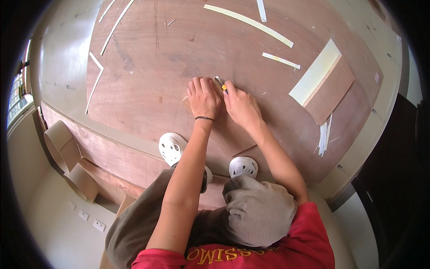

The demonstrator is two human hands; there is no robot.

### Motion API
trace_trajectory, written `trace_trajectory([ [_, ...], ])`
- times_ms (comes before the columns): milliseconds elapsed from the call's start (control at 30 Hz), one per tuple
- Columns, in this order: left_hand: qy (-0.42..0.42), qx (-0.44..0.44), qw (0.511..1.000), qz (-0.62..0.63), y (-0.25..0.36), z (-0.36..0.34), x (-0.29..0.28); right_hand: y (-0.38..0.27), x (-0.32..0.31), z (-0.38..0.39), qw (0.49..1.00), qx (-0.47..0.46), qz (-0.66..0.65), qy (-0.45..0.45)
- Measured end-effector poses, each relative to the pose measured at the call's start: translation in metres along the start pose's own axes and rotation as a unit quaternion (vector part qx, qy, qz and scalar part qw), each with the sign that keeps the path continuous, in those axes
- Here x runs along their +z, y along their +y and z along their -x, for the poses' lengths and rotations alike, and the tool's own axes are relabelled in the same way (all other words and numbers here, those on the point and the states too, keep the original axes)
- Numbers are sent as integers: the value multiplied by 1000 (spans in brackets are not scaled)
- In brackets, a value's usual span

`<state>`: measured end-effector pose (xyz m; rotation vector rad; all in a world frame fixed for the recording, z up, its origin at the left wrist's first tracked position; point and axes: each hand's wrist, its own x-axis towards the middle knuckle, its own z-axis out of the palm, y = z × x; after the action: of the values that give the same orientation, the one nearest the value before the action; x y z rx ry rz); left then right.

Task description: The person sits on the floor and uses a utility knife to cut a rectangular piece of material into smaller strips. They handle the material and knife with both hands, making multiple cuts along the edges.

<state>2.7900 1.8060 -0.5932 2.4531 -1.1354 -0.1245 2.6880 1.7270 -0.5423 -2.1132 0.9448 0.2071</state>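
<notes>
Both my hands are close together over a thin brown wood board (235,136) that lies slantwise in front of my feet. My left hand (204,97), with a dark band at the wrist, bears down on the board with bent fingers held close together. In my right hand (242,106) is a utility knife with a yellow part (225,88), partly hidden by the fingers. Between the hands, a narrow metallic-looking strip (218,81) sticks out past the fingertips. The knife's blade cannot be made out.
Pale thin strips (251,24) are scattered over the large wood sheet (148,80) beneath. To the right lies another brown board (331,89) beside a cream piece (316,74), with thin offcuts (323,139) below. My white clogs (243,167) stand near the working board.
</notes>
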Motion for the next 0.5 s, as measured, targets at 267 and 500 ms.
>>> trace_trajectory([
  [267,-30,-15,999,-27,-3,1,-1,-14,-6,-10,996,33,50,-68],
  [500,-43,-19,998,-39,-2,-1,1,-23,-9,-11,992,65,56,-97],
])
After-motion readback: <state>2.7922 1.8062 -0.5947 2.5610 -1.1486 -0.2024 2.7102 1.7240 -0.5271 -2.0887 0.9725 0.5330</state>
